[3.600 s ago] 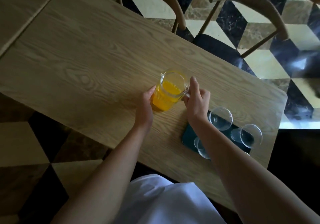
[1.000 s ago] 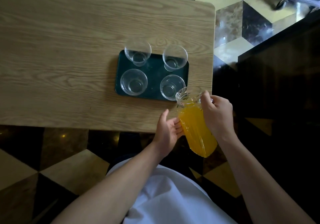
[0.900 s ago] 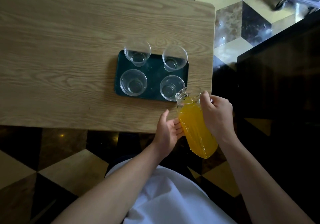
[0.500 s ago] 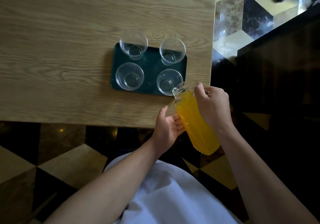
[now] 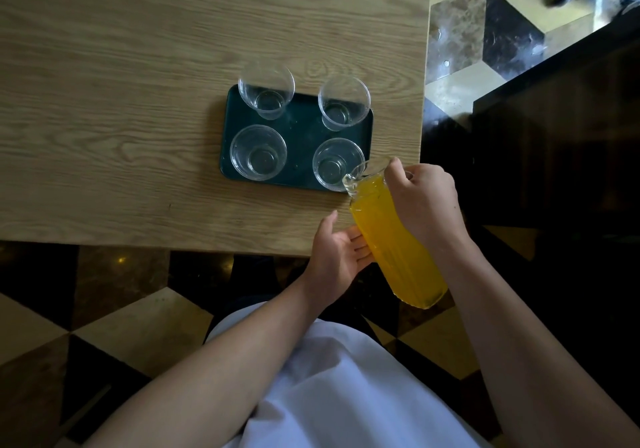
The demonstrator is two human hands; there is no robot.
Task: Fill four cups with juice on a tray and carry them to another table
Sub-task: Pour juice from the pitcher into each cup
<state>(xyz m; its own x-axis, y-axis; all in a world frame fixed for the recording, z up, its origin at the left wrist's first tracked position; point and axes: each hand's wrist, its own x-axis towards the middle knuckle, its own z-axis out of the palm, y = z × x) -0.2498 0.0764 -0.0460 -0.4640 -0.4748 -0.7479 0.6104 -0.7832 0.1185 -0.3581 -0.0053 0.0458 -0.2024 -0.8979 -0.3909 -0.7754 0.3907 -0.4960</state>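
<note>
Right hand tilting juice pitcher over seemingly empty cup

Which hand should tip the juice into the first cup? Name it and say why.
Right. The right hand already grips the pitcher at its handle, spout over the near right cup. The left hand only supports the pitcher's side with straight fingers.

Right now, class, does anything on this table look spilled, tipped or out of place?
Nothing stands out. Four clear cups stand upright and empty on the green tray; no spill shows. The tilted pitcher, held in both hands, has its spout over the near-right cup.
</note>
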